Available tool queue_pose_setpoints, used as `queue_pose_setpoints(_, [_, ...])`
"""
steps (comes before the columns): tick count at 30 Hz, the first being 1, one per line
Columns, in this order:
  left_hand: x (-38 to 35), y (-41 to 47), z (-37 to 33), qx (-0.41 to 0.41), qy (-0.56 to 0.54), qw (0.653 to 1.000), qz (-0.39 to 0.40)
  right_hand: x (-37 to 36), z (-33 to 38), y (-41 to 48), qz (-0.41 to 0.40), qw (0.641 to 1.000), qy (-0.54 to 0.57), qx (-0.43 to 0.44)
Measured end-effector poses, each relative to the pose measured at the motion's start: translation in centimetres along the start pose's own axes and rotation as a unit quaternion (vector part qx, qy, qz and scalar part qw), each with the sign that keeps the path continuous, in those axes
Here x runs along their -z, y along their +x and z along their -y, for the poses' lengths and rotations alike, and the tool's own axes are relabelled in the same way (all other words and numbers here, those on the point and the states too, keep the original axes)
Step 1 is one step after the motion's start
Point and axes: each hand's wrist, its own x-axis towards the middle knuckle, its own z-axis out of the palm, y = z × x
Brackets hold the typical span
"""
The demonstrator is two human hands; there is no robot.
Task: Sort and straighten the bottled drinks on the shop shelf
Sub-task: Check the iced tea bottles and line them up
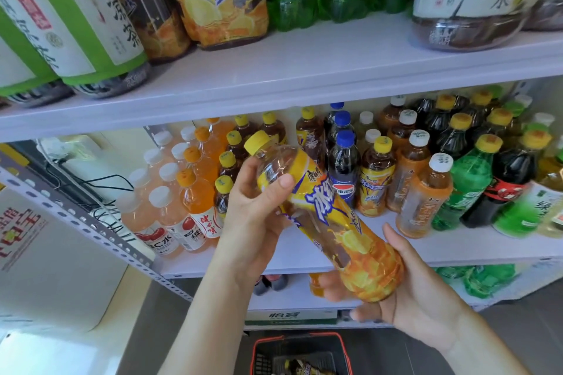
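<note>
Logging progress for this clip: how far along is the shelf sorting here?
Done: on the middle shelf, the pink drinks, orange drinks and Pepsi bottles stand in tidy rows. In hand: the left hand and right hand hold an iced tea bottle, tilted, off the shelf. Left: shelving it, a second bottle in the basket, and the mixed right end around the green soda bottle.

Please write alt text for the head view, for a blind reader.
Two bare hands hold a tilted clear plastic bottle with yellow cap and yellow-orange label: left hand near the neck, right hand under the base. Behind, a white shop shelf carries rows of bottled drinks.
</note>
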Motion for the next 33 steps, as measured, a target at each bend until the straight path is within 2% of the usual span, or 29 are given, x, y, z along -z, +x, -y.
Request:
queue_pose_setpoints(3, [-0.2,0.0,0.3,-0.004,0.031,0.998,-0.057,-0.2,0.5,1.3,-0.114,0.990,-0.004,0.087])
queue_pose_setpoints(5, [-0.1,0.2,0.2,-0.003,0.054,0.995,-0.089,-0.2,1.1,1.9,-0.161,0.973,-0.076,0.147])
queue_pose_setpoints(8, [0.1,0.7,0.2,0.012,0.096,0.987,-0.130,0.1,1.5,1.4,-0.133,0.960,-0.118,0.215])
queue_pose_setpoints(10, [0.6,0.7,0.2,0.032,0.107,0.986,-0.126,0.2,1.4,0.9,-0.117,0.959,-0.135,0.219])
queue_pose_setpoints(13, [1.3,0.5,-0.4,0.066,0.066,0.993,-0.075,-0.2,1.2,0.7,-0.128,0.963,-0.127,0.201])
queue_pose_setpoints(19, [3.2,-0.4,-1.8,0.043,0.043,0.998,0.023,-2.3,-0.7,1.0,-0.166,0.982,-0.032,0.081])
queue_pose_setpoints(24, [4.6,-1.3,-2.5,0.022,0.119,0.993,-0.013,-3.4,-2.7,1.4,-0.149,0.988,0.010,0.025])
queue_pose_setpoints(27, [4.9,-1.2,-3.2,0.002,0.152,0.988,-0.020,-4.2,-4.3,2.0,-0.135,0.989,0.047,0.045])
queue_pose_setpoints(30, [5.0,-0.9,-3.7,-0.002,0.171,0.985,-0.021,-4.5,-5.4,2.3,-0.178,0.975,0.078,0.111])
queue_pose_setpoints(33, [4.8,-0.4,-3.5,0.002,0.182,0.983,-0.031,-4.9,-5.6,1.9,-0.167,0.970,0.042,0.171])
